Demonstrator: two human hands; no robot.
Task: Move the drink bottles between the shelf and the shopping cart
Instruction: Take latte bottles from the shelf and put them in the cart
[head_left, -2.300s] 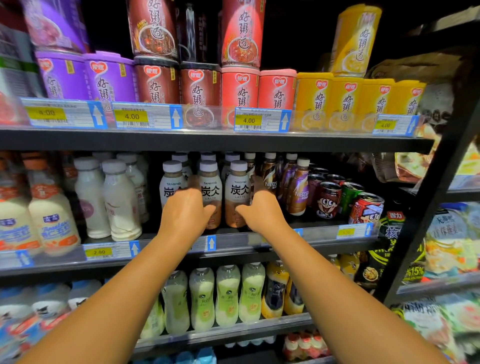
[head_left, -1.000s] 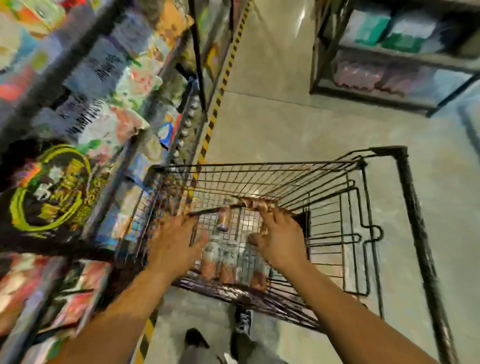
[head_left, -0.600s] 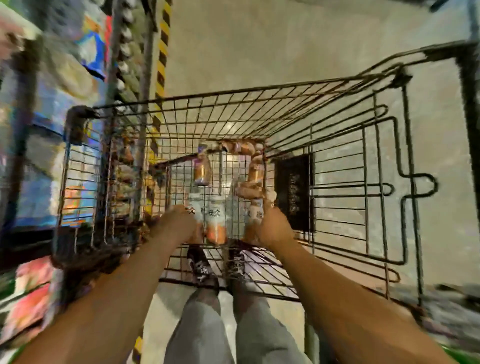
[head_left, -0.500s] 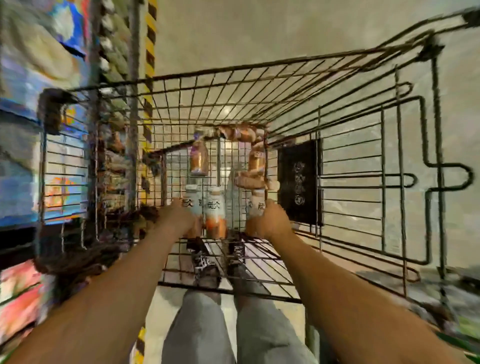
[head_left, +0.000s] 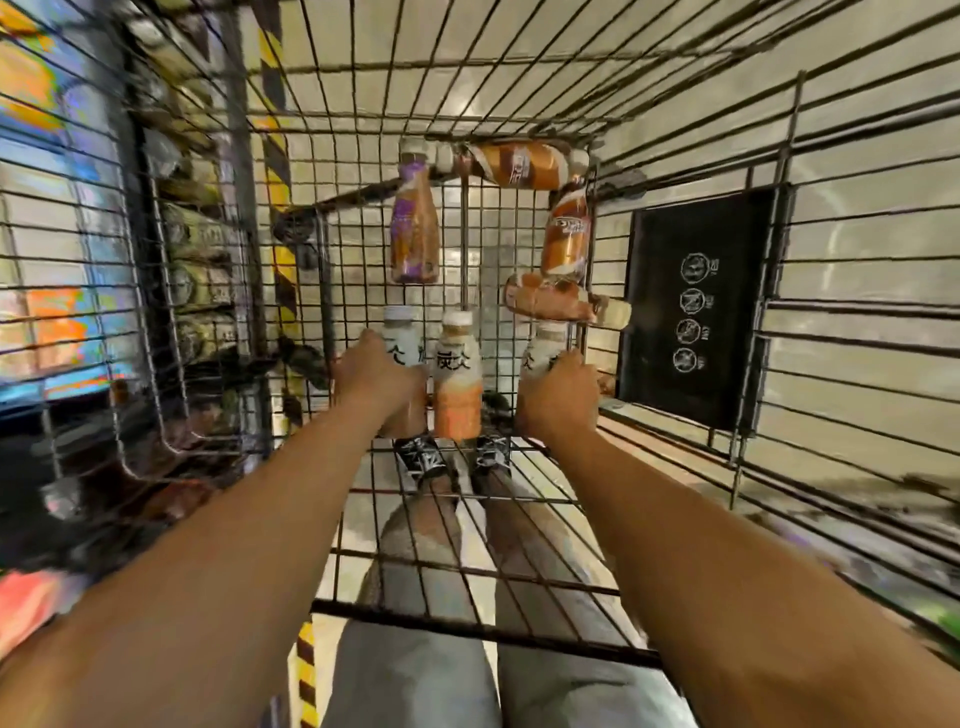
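Now | left hand (head_left: 376, 376) fingers, right hand (head_left: 558, 389) fingers grip outer bottles (head_left: 402, 348) | brown bottles (head_left: 414, 228) lie ahead in cart (head_left: 831, 322)

cart top open | loose bottles (head_left: 524, 165) block far end | wire walls (head_left: 857, 322) hem sides

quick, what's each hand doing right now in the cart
Left hand: closed around the left bottle.
Right hand: closed around the right bottle.
The middle bottle stands between them; whether either hand touches it cannot be told.
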